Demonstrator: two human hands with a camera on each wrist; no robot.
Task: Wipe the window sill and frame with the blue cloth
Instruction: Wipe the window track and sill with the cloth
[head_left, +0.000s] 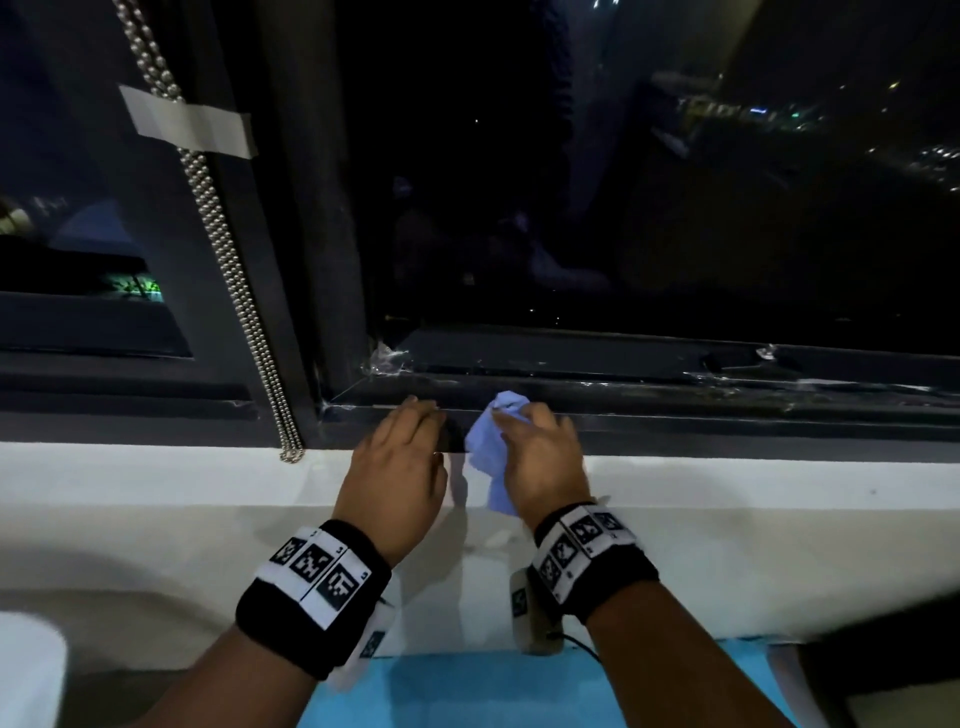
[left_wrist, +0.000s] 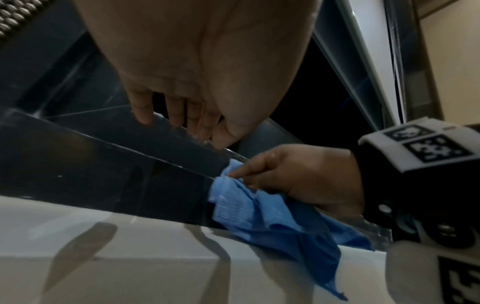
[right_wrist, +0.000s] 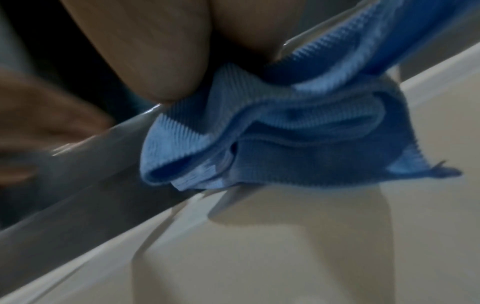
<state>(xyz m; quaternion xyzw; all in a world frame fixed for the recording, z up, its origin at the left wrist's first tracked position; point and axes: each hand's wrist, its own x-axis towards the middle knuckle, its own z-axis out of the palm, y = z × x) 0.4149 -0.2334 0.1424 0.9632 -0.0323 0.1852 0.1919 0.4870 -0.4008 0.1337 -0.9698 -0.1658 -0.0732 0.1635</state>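
A crumpled blue cloth (head_left: 485, 447) (left_wrist: 262, 209) (right_wrist: 272, 135) lies against the dark window frame's lower rail (head_left: 675, 400) where it meets the white sill (head_left: 156, 483). My right hand (head_left: 540, 452) (left_wrist: 298, 176) grips the cloth, fingers curled over it, thumb (right_wrist: 166, 67) pressing its edge; a loose tail hangs onto the sill. My left hand (head_left: 400, 457) (left_wrist: 187, 115) rests beside it to the left, fingers laid straight over the frame's front edge, holding nothing.
A beaded blind chain (head_left: 228, 270) hangs at the left, taped to the frame with grey tape (head_left: 189, 122). Dark glass (head_left: 623, 182) fills the window above. Cobweb-like debris (head_left: 387, 358) sits in the track corner. A light blue surface (head_left: 467, 691) lies below the sill.
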